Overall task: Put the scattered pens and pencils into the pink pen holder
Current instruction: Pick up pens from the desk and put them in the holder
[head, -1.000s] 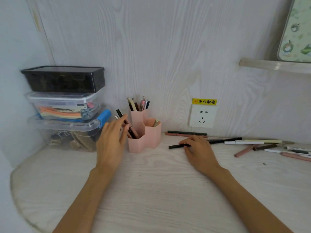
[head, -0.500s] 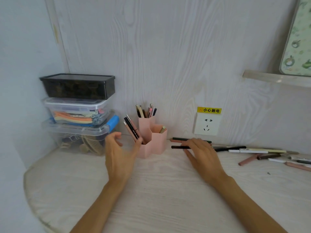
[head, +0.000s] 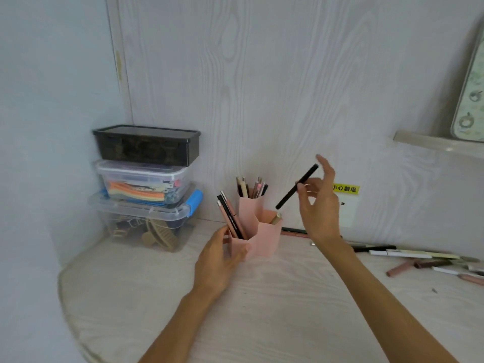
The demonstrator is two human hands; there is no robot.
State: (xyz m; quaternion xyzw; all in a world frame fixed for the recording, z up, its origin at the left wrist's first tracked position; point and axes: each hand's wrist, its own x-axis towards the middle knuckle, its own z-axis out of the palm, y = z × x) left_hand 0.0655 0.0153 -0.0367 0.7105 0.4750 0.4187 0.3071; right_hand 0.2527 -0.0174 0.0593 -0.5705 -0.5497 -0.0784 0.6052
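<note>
Head-worn view, down over desk (head: 262, 310)

Three plastic boxes sit stacked at about 9 o'clock, against the wall: a dark box (head: 146, 145) on top, a clear box (head: 141, 180) with colorful paper in the middle, and a big clear box (head: 141, 218) with a blue clip at the bottom. A white wall socket (head: 347, 210) with a yellow sticker (head: 345, 189) is near 2 o'clock. A shelf (head: 437, 142) sticks out at 3 o'clock above the light wooden table (head: 262, 310).
</note>
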